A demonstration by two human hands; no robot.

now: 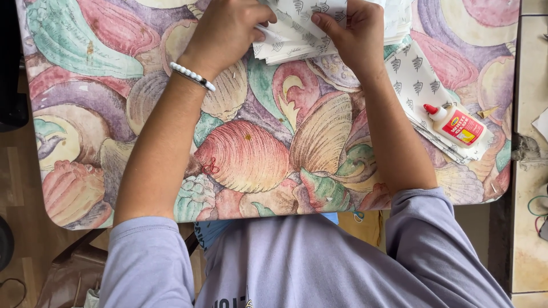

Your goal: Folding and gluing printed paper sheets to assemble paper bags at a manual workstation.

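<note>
Head view: at the top centre of the frame, a stack of patterned paper is grasped by the left hand and right hand; a glue bottle is seen at right.

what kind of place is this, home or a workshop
Most likely a home craft spot. Both hands, left hand and right hand, fold patterned paper on a small table with a shell-print cover; a glue bottle lies beside them, over a wooden floor.
</note>
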